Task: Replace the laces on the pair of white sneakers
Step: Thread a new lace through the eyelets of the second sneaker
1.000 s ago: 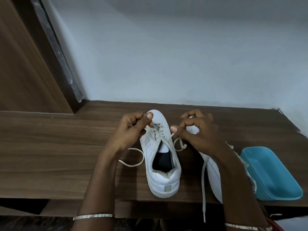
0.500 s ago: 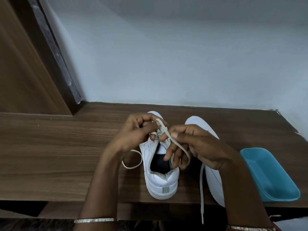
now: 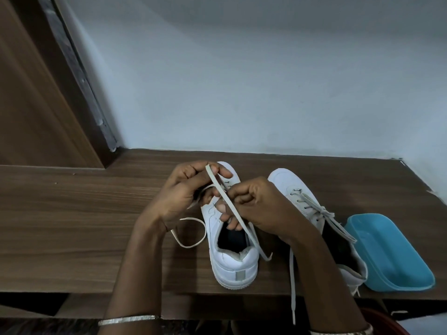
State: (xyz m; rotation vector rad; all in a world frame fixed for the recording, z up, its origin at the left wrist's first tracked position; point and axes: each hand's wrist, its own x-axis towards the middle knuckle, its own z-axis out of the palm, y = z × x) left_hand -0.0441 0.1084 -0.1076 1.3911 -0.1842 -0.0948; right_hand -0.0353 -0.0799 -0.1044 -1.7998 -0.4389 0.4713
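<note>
From my remote station I found two white sneakers standing on a dark wood-grain shelf (image 3: 72, 226) in the lower half of the frame, heels toward the camera. The left sneaker (image 3: 232, 257) stood at centre frame, its opening dark and its heel near the shelf's front edge. The right sneaker (image 3: 302, 199) stood just beside it, toward the right of the frame, partly covered by the right forearm.

The left hand (image 3: 183, 194) was closed over the toe end of the left sneaker, thumb and forefinger pinched together on the upper end of a flat off-white lace (image 3: 227, 201). That lace ran diagonally down toward the lower right, passing across the right hand (image 3: 256, 204), whose fingers were curled in around it above the shoe's opening; I could not tell for certain whether they gripped it firmly. Its free end lay on the shelf beside the heel. A second length of lace (image 3: 193, 238) looped loosely on the shelf below the left wrist.

The right sneaker carried its own lace (image 3: 321, 213) through the eyelets, one tail (image 3: 293, 286) hanging over the shelf's front edge.

A blue plastic tray (image 3: 406, 274) sat at the right edge of the frame, just beside the right sneaker. A pale wall (image 3: 266, 81) filled the upper frame.
</note>
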